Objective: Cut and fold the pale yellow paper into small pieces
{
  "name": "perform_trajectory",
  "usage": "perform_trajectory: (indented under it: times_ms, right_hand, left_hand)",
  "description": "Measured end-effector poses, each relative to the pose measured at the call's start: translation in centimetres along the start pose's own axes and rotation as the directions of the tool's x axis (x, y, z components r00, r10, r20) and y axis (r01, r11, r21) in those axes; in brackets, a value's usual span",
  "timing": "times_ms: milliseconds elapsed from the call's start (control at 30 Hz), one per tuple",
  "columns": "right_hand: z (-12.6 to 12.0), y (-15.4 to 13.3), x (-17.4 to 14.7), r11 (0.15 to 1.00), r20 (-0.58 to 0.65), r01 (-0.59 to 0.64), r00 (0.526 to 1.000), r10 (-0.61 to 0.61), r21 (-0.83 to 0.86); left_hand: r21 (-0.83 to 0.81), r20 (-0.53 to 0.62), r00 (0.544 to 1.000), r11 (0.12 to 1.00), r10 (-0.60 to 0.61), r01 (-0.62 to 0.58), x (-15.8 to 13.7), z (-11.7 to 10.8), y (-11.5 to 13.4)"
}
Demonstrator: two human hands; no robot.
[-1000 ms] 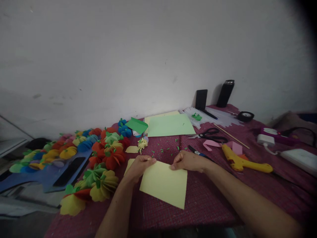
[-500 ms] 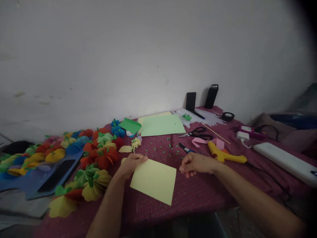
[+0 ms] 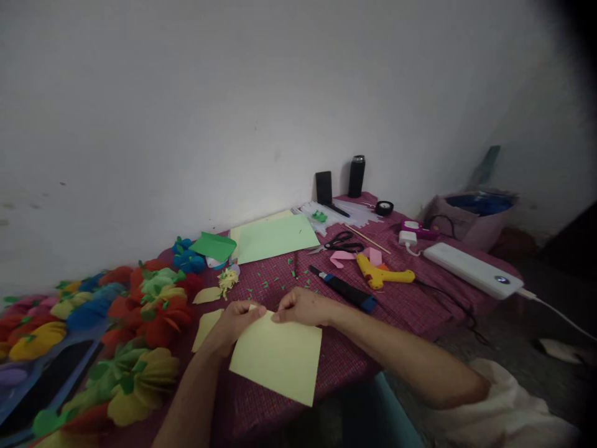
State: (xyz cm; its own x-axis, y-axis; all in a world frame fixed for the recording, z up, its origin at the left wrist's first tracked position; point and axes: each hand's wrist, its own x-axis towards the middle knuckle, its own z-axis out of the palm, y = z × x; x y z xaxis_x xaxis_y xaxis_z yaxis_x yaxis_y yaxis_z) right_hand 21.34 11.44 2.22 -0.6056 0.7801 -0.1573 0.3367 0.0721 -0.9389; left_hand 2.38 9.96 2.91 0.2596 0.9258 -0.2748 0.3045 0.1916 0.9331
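Observation:
A pale yellow sheet of paper (image 3: 278, 358) is held up over the near part of the table, tilted towards me. My left hand (image 3: 236, 325) pinches its upper left edge between thumb and fingers. On the same top edge, close beside it, my right hand (image 3: 303, 308) has thumb and fingertips closed on the paper. A second yellow paper piece (image 3: 205, 330) lies left of my left hand, partly covered by it. Beyond the hands are small green paper scraps (image 3: 265, 285) and a bunch of shredded yellow strips (image 3: 228, 282).
Colourful paper pumpkins (image 3: 158, 317) crowd the left side. Behind lies a light green sheet (image 3: 280, 238). To the right are black-handled scissors (image 3: 342, 242), a blue-and-black cutter (image 3: 347, 292), a yellow glue gun (image 3: 380, 274) with a cord, and a white power bank (image 3: 471, 267).
My right hand has moved left from beside the sheet and now grips its top edge near my left hand. The view has turned to the right.

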Motion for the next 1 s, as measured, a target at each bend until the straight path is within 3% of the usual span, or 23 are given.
perform_trajectory:
  times_ms: [133, 333, 467, 600, 700, 800, 933, 1000]
  right_hand:
    - [0.1, -0.4, 0.3, 1.000, -0.025, 0.016, 1.000, -0.016, -0.020]
    - [-0.3, -0.2, -1.6, 0.991, 0.122, -0.038, 0.992, 0.022, 0.127]
    - [-0.6, 0.8, -3.4, 0.963, 0.310, -0.166, 0.946, 0.095, 0.210]
    - [-0.6, 1.1, -4.9, 0.946, 0.367, -0.204, 0.925, 0.101, 0.253]
    - [-0.4, 1.1, -5.5, 0.927, 0.339, -0.230, 0.933, 0.123, 0.296]
    - [-0.3, 1.3, -5.7, 0.897, 0.227, -0.221, 0.964, 0.140, 0.382]
    - [-0.2, 2.1, -5.6, 0.856, 0.121, -0.207, 0.978, 0.169, 0.473]
    - [0.1, 2.4, -5.6, 0.842, 0.117, -0.221, 0.975, 0.187, 0.492]
  left_hand:
    - [-0.019, 0.004, 1.000, 1.000, -0.020, 0.020, -0.1, -0.4, 0.0]
    - [-0.113, 0.040, 0.996, 0.990, -0.077, 0.081, -0.8, -1.2, 0.6]
    - [-0.074, 0.064, 0.994, 0.992, -0.093, 0.097, -1.0, -1.2, 0.5]
    - [-0.015, 0.119, 0.988, 0.994, -0.101, 0.104, -1.0, -0.8, 0.7]
    - [-0.028, 0.084, 0.994, 0.997, -0.067, 0.070, -1.2, -0.6, 1.4]
    - [-0.092, -0.004, 1.000, 0.996, 0.002, -0.002, -1.6, -0.7, 1.9]
    - [-0.202, -0.081, 0.996, 0.978, 0.033, -0.049, -1.8, -0.9, 1.2]
    - [-0.175, -0.142, 0.988, 0.981, 0.057, -0.082, -1.8, -0.9, 0.7]
